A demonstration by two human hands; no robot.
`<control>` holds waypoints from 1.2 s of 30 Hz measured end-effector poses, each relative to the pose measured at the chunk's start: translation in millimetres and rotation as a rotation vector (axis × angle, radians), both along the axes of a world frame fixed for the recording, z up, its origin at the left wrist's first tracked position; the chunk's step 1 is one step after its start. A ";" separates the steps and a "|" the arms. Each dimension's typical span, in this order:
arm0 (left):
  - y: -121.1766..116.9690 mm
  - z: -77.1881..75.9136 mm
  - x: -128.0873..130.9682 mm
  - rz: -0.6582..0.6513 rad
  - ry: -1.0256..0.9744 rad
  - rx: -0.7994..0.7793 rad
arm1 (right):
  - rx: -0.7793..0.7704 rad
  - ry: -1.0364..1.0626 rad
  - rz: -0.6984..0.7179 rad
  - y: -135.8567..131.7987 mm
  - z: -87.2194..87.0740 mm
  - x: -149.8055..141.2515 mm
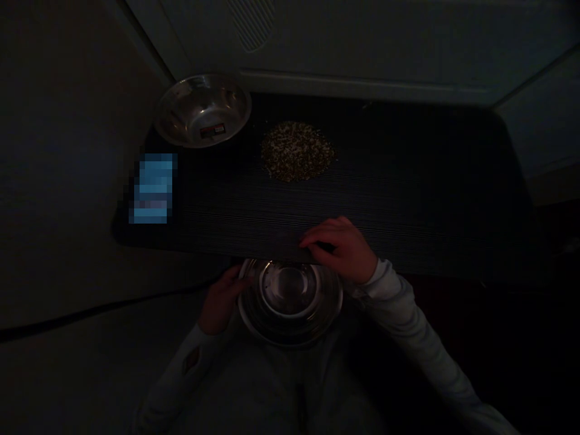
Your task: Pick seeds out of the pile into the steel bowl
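Below the table's near edge, my left hand (220, 300) grips the left rim of a shiny metal bowl (334, 311), fingers over the rim. A smaller round metal shape (290, 285) shows inside it; whether it is a separate bowl or the base I cannot tell. My right hand (342, 249) rests at the table's near edge, just above the bowl's right side. Its fingers are bent, with the thumb close to the fingertips; anything pinched there is too dark to make out. Farther back on the table lies a pile of mixed light and brown grains (296, 151).
A wide metal bowl (203, 112) with a label inside stands at the back left of the dark table (408, 181). A lit, blurred-out screen (154, 188) lies at the left edge. Behind is a pale panel (362, 48). A dark cable (113, 305) runs at lower left.
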State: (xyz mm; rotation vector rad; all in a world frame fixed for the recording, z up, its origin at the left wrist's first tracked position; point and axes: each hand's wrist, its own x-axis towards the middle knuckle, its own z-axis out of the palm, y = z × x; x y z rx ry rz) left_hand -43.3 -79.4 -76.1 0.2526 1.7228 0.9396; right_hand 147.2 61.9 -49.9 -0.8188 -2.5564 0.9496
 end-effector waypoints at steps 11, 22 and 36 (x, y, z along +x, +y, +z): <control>2.7 4.2 1.9 -0.022 0.034 -0.005 | -0.012 0.006 0.006 -0.1 0.6 0.6; 0.7 1.8 0.6 0.003 0.013 -0.001 | -0.020 0.044 -0.055 -0.9 1.5 0.0; -1.0 6.6 1.5 -0.059 0.044 0.033 | -0.058 0.105 -0.123 -1.7 -1.5 -1.8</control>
